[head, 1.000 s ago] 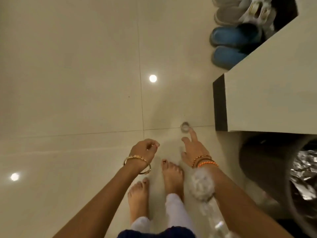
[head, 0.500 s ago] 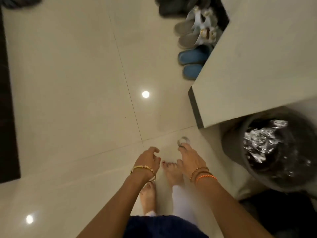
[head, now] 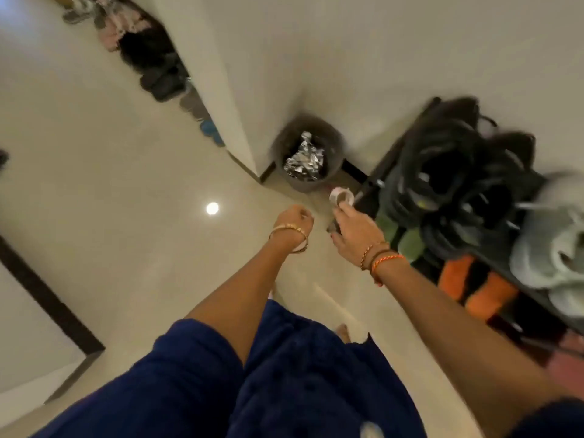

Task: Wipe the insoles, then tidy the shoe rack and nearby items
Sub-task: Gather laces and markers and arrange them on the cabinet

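The right hand (head: 350,227) pinches a small pale round ring-shaped object (head: 340,195) at its fingertips, just short of the grey waste bin (head: 286,143) ahead beside the shoe rack's (head: 373,181) end, while the left hand (head: 292,220), farther off, hangs curled, apparently holding nothing.

We see the whole frame smeared by motion. The small pale round thing (head: 340,195) at the right hand's (head: 355,229) fingertips is too blurred for us to name, and we cannot tell how the fingers grip it. The left hand (head: 292,221) shows us only its back, fingers curled under, so whether it holds anything is hidden. On the shoe rack (head: 368,188) the dark shoes (head: 442,172) melt into one mass; the pale fluffy slippers (head: 550,248) run off the right edge. We cannot sort the row of footwear (head: 151,63) along the wall into pairs. Crumpled foil (head: 305,161) covers whatever lies deeper in the bin (head: 284,140).
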